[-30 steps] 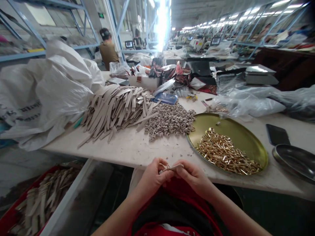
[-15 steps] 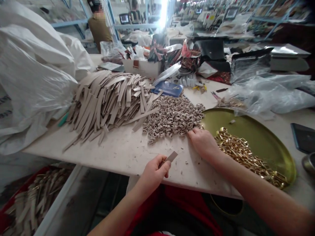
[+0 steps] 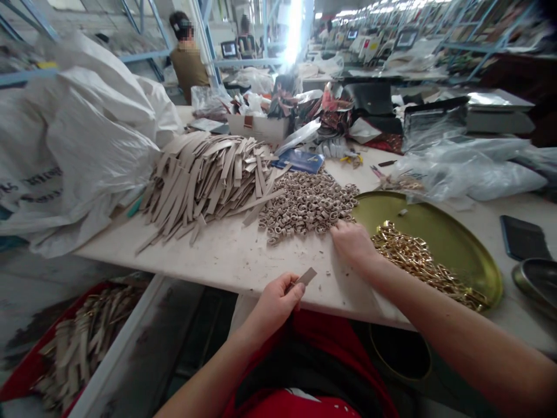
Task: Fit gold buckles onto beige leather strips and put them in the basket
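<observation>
My left hand (image 3: 282, 297) is closed on a grey-beige strap (image 3: 308, 277), whose flat end sticks out past the thumb above the table's front edge. At the right edge of a heap of small beige loops (image 3: 300, 203), my right hand (image 3: 353, 244) has its fingers bent together against the loops. Whatever those fingertips pinch is hidden. Left of the loops lies a big pile of long beige straps (image 3: 209, 174). Gold metal buckles (image 3: 413, 255) are heaped in a round gold tray (image 3: 470, 238) beside my right forearm.
A large white sack (image 3: 96, 116) bulges at the left. Behind the loops are a blue booklet (image 3: 300, 160) and a white box (image 3: 256, 126). A phone (image 3: 524, 237) and metal bowl (image 3: 537, 281) lie right. A red crate (image 3: 26, 371) of strap pieces stands below left.
The view has shifted a little, so the table items appear moved. My left hand still holds the strap, and my right hand stays at the edge of the loops.
</observation>
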